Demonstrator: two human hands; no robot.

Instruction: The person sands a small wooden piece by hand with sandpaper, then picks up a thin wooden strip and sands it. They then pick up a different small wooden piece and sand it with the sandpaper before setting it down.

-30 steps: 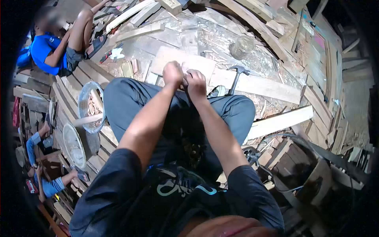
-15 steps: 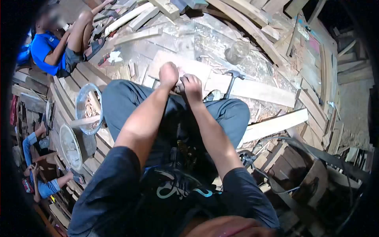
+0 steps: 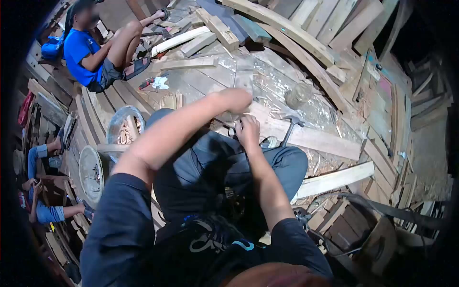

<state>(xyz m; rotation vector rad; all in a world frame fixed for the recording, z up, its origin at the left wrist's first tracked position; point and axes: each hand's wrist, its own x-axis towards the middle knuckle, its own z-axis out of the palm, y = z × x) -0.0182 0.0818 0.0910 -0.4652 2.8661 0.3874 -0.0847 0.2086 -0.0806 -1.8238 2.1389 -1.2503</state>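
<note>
Left hand (image 3: 235, 100) bent over the left end of your pale board (image 3: 315, 137), fingers curled; can't tell what they grip. Right hand (image 3: 247, 128) just beside it, nearer your lap, fingers bent, grip hidden. Board lies flat on the floor (image 3: 210, 85). Hammer (image 3: 289, 126) rests across it, right of your hands. Clear jar (image 3: 298, 96) beyond.

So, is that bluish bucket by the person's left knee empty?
Not empty: pale wood scraps show inside the bucket. How deeply they fill it, I cannot tell.
</note>
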